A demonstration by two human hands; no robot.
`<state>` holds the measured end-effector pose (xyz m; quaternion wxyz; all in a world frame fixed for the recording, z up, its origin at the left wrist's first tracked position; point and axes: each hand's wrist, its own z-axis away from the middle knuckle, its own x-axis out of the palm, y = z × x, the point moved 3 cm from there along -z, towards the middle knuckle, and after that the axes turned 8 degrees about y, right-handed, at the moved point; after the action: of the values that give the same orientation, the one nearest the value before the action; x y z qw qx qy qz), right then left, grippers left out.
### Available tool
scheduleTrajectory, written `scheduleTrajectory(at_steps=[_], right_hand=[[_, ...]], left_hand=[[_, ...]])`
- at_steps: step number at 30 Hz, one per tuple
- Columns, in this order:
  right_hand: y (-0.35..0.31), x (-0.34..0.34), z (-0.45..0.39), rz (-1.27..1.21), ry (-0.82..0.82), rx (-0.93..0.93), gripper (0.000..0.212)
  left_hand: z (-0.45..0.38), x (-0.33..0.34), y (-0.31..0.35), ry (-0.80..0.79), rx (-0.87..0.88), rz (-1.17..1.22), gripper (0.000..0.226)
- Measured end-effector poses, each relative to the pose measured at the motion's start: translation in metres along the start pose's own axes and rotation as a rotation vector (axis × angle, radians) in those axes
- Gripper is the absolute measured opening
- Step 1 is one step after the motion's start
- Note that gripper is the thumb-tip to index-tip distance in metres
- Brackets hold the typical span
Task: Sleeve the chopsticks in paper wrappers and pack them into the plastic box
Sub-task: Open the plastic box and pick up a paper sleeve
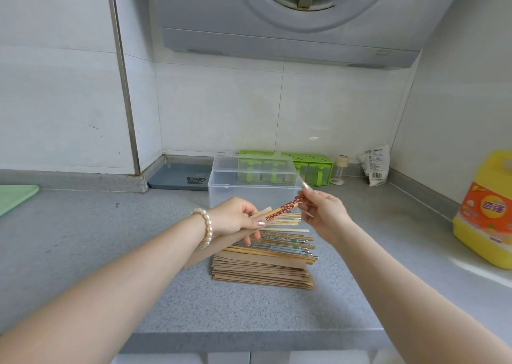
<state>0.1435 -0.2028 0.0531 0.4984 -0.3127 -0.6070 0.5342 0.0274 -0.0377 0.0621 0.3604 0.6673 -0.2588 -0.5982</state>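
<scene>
A grey speckled counter (83, 253) runs along white tiled walls (221, 109). A big grey range hood (291, 26) hangs over the back of the counter. At the back edge, against the wall, sits a green spice rack (313, 167) with little jars in it. Just beside it, toward the right corner, stand a small clear jar (340, 168) and a white bag (375, 167) with a barcode, which leans in the corner. A yellow bottle of dish soap (487, 208) with an orange label stands at the right edge. A blue-grey tray (177, 176) lies at the back left. A pale green board (15, 197) pokes in at the left edge.
</scene>
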Motion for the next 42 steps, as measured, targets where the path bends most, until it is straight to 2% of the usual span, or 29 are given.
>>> scheduleTrajectory(at_steps=[15, 21, 26, 29, 32, 37, 39, 42], right_hand=[[0.028, 0.027, 0.021, 0.055, -0.032, 0.138, 0.02], [0.026, 0.024, 0.02, 0.121, 0.069, 0.008, 0.04], [0.024, 0.014, 0.02, 0.182, 0.069, -0.094, 0.043], [0.029, 0.019, 0.022, 0.245, 0.013, -0.161, 0.035], [0.027, 0.019, 0.02, 0.247, 0.054, -0.188, 0.021], [0.026, 0.007, 0.004, 0.081, 0.077, -0.016, 0.01], [0.02, -0.001, -0.005, 0.034, 0.097, 0.018, 0.006], [0.003, -0.025, -0.025, -0.015, 0.228, -0.001, 0.007]], left_hand=[[-0.004, 0.004, -0.001, 0.03, -0.004, -0.063, 0.008], [-0.008, 0.0, -0.005, 0.033, -0.023, -0.04, 0.014], [-0.01, -0.005, -0.014, 0.044, -0.055, -0.022, 0.016], [-0.012, -0.002, -0.014, 0.021, -0.069, -0.01, 0.016], [-0.015, 0.0, -0.015, -0.022, -0.092, -0.006, 0.014], [-0.021, -0.002, -0.008, -0.077, -0.08, -0.043, 0.011], [-0.03, -0.013, -0.002, 0.06, -0.032, -0.125, 0.02], [-0.047, -0.044, -0.003, 0.432, -0.002, -0.085, 0.029]])
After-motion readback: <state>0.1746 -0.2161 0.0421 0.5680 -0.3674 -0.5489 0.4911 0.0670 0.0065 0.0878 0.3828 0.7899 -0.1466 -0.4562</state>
